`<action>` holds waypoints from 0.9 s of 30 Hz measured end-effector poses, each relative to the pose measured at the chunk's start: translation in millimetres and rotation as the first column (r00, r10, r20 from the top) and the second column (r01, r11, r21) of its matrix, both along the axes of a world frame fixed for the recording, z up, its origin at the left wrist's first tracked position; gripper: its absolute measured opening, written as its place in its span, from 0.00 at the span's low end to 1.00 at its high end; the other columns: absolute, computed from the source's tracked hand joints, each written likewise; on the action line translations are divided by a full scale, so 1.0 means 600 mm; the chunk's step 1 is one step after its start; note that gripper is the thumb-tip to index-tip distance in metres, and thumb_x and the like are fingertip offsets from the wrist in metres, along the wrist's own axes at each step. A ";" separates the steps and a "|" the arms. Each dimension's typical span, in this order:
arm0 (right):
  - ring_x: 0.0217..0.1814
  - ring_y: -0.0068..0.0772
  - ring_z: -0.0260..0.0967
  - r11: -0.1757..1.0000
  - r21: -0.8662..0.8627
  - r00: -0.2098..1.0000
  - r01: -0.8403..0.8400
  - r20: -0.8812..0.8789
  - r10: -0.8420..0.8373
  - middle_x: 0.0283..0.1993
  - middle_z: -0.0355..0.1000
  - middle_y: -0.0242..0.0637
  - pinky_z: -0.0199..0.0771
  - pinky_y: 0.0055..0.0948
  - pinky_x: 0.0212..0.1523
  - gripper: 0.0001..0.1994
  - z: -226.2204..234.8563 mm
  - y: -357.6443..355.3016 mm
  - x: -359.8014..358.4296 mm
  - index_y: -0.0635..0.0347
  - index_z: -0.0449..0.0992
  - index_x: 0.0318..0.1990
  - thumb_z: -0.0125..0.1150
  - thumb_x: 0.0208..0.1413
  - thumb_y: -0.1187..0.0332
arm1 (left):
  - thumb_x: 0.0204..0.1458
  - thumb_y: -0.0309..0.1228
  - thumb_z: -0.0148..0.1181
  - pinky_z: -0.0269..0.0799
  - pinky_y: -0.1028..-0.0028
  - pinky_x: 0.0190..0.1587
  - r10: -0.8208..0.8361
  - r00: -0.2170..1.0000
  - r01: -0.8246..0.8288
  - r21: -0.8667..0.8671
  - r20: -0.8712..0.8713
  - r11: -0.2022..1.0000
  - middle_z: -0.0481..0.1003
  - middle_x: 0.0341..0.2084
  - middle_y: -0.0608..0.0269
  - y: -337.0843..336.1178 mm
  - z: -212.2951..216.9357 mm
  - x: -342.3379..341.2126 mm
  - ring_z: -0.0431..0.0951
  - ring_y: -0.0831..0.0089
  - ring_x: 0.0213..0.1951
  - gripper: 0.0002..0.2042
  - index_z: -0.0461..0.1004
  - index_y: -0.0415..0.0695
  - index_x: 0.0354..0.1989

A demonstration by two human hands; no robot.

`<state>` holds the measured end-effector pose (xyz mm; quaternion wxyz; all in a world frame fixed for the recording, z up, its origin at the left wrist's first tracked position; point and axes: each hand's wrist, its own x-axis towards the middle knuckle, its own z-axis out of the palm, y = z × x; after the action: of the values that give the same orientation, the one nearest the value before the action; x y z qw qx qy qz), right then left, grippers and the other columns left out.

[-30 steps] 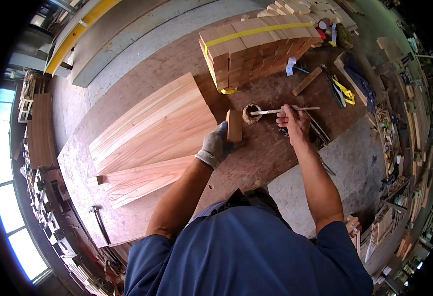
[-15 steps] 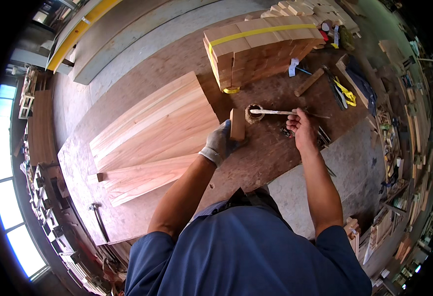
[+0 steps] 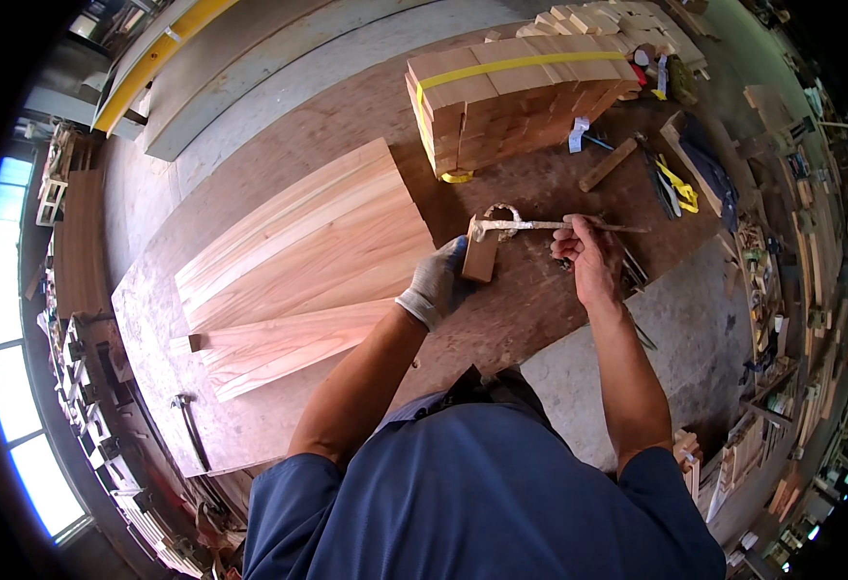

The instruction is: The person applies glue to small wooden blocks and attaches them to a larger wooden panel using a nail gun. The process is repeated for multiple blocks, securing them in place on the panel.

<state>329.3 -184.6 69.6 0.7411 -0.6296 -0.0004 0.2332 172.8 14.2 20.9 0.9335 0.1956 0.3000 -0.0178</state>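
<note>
My left hand (image 3: 435,282), in a pale glove, grips a short wooden block (image 3: 480,255) held up off the bench. Bare and pinched closed, my right hand (image 3: 586,253) holds a long thin stick (image 3: 530,225) crosswise. The stick's left end is coated in something whitish and touches the upper end of the block. Just behind it shows the crusted rim of a small round pot (image 3: 504,209), partly covered by the stick. To the left of my gloved hand lie several wide planed boards (image 3: 298,251) side by side.
A stack of wood pieces bound with yellow strap (image 3: 521,97) stands beyond my hands. A loose wood stick (image 3: 608,164), yellow-handled tool (image 3: 677,188) and dark cloth (image 3: 709,169) lie at right. A hammer-like tool (image 3: 190,430) rests at the bench's left edge.
The stick's coated end has moved left from the pot onto the block's upper end. My left hand has shifted slightly right, and the block leans more.
</note>
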 end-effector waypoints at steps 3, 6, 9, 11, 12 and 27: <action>0.30 0.32 0.79 1.000 0.018 0.999 0.018 0.037 -0.018 0.34 0.81 0.42 0.82 0.31 0.34 0.11 0.005 0.009 0.000 0.65 0.80 0.45 0.63 0.68 0.64 | 0.72 0.40 0.47 0.77 0.58 0.54 -0.185 0.955 0.042 0.514 0.231 0.857 0.77 0.50 0.55 0.002 -0.028 -0.016 0.78 0.61 0.49 0.18 0.70 0.42 0.61; 0.30 0.32 0.79 1.000 0.020 0.999 0.012 0.051 -0.013 0.34 0.81 0.42 0.82 0.31 0.34 0.11 0.012 0.010 0.000 0.65 0.80 0.46 0.63 0.68 0.65 | 0.72 0.40 0.47 0.77 0.59 0.55 -0.186 0.965 0.089 0.433 0.187 0.897 0.76 0.51 0.55 0.005 -0.033 -0.020 0.78 0.61 0.50 0.18 0.70 0.42 0.61; 0.30 0.31 0.80 1.000 0.003 0.992 -0.018 0.125 0.018 0.34 0.81 0.42 0.82 0.30 0.34 0.11 0.020 0.002 -0.004 0.66 0.79 0.47 0.61 0.68 0.65 | 0.72 0.40 0.47 0.76 0.59 0.55 -0.063 0.997 0.060 0.070 0.045 0.996 0.76 0.50 0.55 0.005 0.010 -0.013 0.78 0.61 0.49 0.18 0.70 0.42 0.61; 0.31 0.31 0.80 0.996 -0.044 0.971 -0.076 0.223 0.084 0.34 0.81 0.42 0.83 0.29 0.35 0.12 0.033 0.000 -0.013 0.68 0.79 0.47 0.60 0.69 0.66 | 0.72 0.40 0.46 0.76 0.59 0.55 -0.022 0.999 0.022 -0.001 0.023 1.000 0.77 0.49 0.56 0.004 0.019 -0.010 0.78 0.61 0.49 0.17 0.70 0.43 0.60; 0.32 0.30 0.80 0.990 -0.086 0.951 -0.113 0.280 0.133 0.35 0.81 0.42 0.83 0.29 0.35 0.12 0.042 0.001 -0.021 0.68 0.79 0.47 0.59 0.70 0.66 | 0.72 0.40 0.46 0.76 0.59 0.55 -0.003 1.000 0.004 -0.036 0.011 0.999 0.77 0.49 0.56 0.003 0.021 -0.007 0.78 0.61 0.49 0.17 0.70 0.43 0.60; 0.37 0.29 0.82 0.939 -0.200 0.838 -0.280 0.427 0.341 0.38 0.81 0.43 0.85 0.29 0.40 0.11 0.104 -0.010 -0.082 0.69 0.79 0.47 0.54 0.72 0.69 | 0.73 0.46 0.45 0.79 0.48 0.58 0.035 0.997 -0.041 -0.092 -0.066 0.995 0.79 0.51 0.58 0.018 -0.032 -0.004 0.81 0.59 0.51 0.18 0.73 0.49 0.59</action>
<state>280.4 -190.6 132.1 0.6300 -0.7047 -0.2609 0.1960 170.6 24.9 1.8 0.9317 0.1452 0.3323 -0.0201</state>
